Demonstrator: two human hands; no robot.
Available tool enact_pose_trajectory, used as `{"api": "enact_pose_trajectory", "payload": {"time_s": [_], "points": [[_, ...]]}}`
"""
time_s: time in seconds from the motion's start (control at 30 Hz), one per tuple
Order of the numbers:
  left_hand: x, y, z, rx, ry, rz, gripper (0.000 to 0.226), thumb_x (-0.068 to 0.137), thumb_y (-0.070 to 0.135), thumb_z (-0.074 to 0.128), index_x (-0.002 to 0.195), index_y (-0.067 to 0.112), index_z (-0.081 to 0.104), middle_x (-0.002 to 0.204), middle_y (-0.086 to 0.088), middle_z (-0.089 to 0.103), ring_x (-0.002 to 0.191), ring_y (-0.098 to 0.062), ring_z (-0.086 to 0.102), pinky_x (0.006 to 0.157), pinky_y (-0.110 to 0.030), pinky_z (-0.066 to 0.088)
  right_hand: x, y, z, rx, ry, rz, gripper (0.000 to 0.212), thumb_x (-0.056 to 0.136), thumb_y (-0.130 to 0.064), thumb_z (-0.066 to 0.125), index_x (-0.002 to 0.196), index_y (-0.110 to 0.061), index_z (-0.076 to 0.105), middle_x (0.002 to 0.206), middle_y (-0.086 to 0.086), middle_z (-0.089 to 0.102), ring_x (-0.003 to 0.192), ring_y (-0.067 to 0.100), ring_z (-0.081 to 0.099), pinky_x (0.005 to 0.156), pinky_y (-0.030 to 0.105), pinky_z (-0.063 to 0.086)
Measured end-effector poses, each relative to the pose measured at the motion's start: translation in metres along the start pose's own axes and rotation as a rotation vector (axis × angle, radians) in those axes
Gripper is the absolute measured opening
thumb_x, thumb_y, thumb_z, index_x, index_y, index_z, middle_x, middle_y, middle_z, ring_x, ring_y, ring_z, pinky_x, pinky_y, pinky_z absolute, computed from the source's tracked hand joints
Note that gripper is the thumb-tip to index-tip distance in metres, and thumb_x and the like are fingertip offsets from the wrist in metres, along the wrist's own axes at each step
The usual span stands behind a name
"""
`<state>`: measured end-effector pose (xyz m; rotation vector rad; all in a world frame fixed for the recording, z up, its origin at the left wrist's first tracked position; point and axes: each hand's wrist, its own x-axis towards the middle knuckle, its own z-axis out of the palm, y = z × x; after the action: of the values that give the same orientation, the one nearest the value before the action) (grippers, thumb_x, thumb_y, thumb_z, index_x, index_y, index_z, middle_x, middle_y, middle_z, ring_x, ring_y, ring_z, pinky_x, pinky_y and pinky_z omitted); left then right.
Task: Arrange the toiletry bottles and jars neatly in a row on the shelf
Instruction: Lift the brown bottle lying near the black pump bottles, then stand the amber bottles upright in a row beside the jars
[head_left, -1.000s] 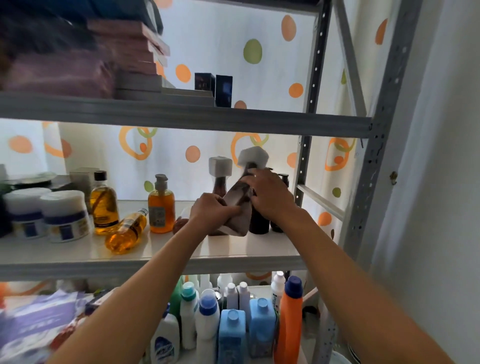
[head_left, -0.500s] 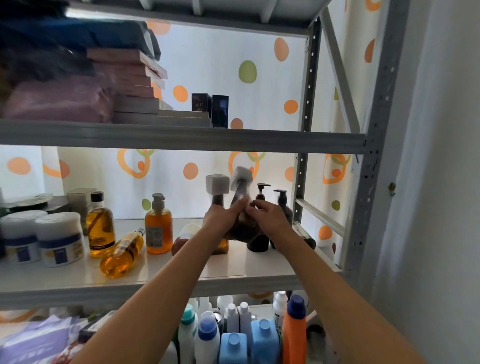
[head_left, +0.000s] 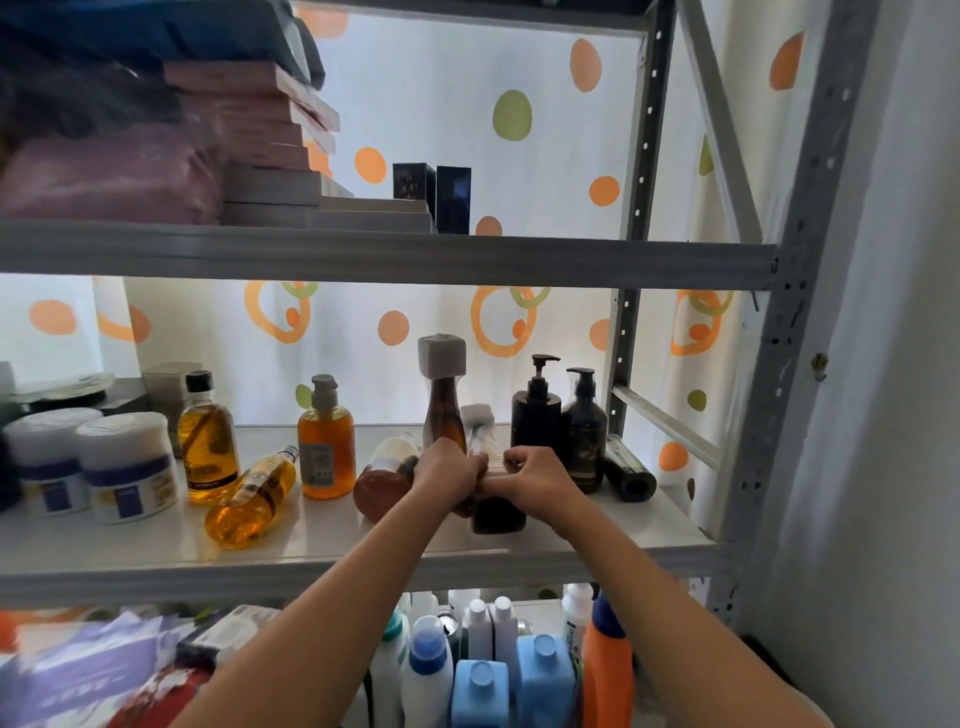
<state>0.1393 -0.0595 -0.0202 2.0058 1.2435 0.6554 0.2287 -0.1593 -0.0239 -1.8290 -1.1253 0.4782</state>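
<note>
- Mid-frame, the left hand (head_left: 448, 474) and the right hand (head_left: 531, 480) both grip a dark bottle (head_left: 493, 501) standing on the shelf (head_left: 156, 551).
- Two pump bottles (head_left: 537, 415) stand just behind.

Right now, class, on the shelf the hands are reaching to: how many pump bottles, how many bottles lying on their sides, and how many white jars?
Pump bottles: 3 (orange pump bottle, taller dark pump bottle, shorter dark pump bottle)
Bottles lying down: 3 (amber bottle, reddish bottle, dark bottle)
White jars: 2 (left jar, right jar)
Total: 8
</note>
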Motion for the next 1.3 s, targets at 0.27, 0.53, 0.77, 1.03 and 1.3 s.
{"api": "enact_pose_trajectory", "payload": {"time_s": [0.27, 0.53, 0.77, 1.03, 1.3], "points": [[0.006, -0.008, 0.012, -0.028, -0.044, 0.054, 0.023, 0.088, 0.021, 0.063, 0.078, 0.002, 0.071, 0.076, -0.017, 0.07, 0.062, -0.028, 0.071, 0.058, -0.039, 0.062, 0.006, 0.013, 0.006, -0.023, 0.028, 0.076, 0.075, 0.052, -0.046, 0.087, 0.112, -0.006, 0.064, 0.102, 0.011, 0.067, 0.097, 0.024, 0.065, 0.09, 0.044, 0.055], [0.0, -0.02, 0.002, 0.063, 0.0, 0.22, 0.029, 0.089, 0.019, 0.053, 0.071, 0.006, 0.072, 0.072, -0.012, 0.071, 0.069, -0.026, 0.069, 0.071, -0.042, 0.06, 0.012, -0.018, 0.008, -0.285, 0.07, 0.148, 0.047, 0.067, -0.036, 0.082, 0.098, -0.01, 0.059, 0.084, 0.005, 0.056, 0.084, 0.022, 0.057, 0.068, 0.031, 0.046], [-0.022, -0.024, -0.042, 0.422, 0.233, 0.522, 0.017, 0.097, 0.02, 0.052, 0.105, 0.016, 0.066, 0.099, -0.001, 0.07, 0.082, -0.012, 0.064, 0.074, -0.021, 0.046, 0.018, -0.048, 0.031, -0.072, 0.236, -0.119, 0.019, 0.084, -0.016, 0.065, 0.1, -0.007, 0.07, 0.099, 0.007, 0.071, 0.089, 0.016, 0.064, 0.069, 0.022, 0.045], [-0.043, -0.08, -0.114, 0.367, 0.43, 0.478, 0.026, 0.099, 0.03, 0.046, 0.105, 0.016, 0.067, 0.103, -0.001, 0.071, 0.092, -0.021, 0.067, 0.08, -0.036, 0.056, 0.019, -0.089, 0.11, 0.087, 0.267, -0.261, 0.01, 0.089, -0.013, 0.061, 0.092, -0.013, 0.071, 0.086, -0.004, 0.068, 0.082, 0.009, 0.063, 0.076, 0.022, 0.051], [-0.045, -0.144, -0.186, 0.294, 0.521, 0.338, 0.029, 0.1, 0.022, 0.043, 0.116, 0.015, 0.066, 0.114, -0.004, 0.07, 0.1, -0.02, 0.065, 0.084, -0.032, 0.05, 0.018, -0.126, 0.198, 0.082, 0.031, -0.337, 0.013, 0.083, -0.011, 0.061, 0.088, -0.006, 0.073, 0.075, -0.001, 0.069, 0.067, 0.002, 0.06, 0.064, 0.021, 0.045]]}}
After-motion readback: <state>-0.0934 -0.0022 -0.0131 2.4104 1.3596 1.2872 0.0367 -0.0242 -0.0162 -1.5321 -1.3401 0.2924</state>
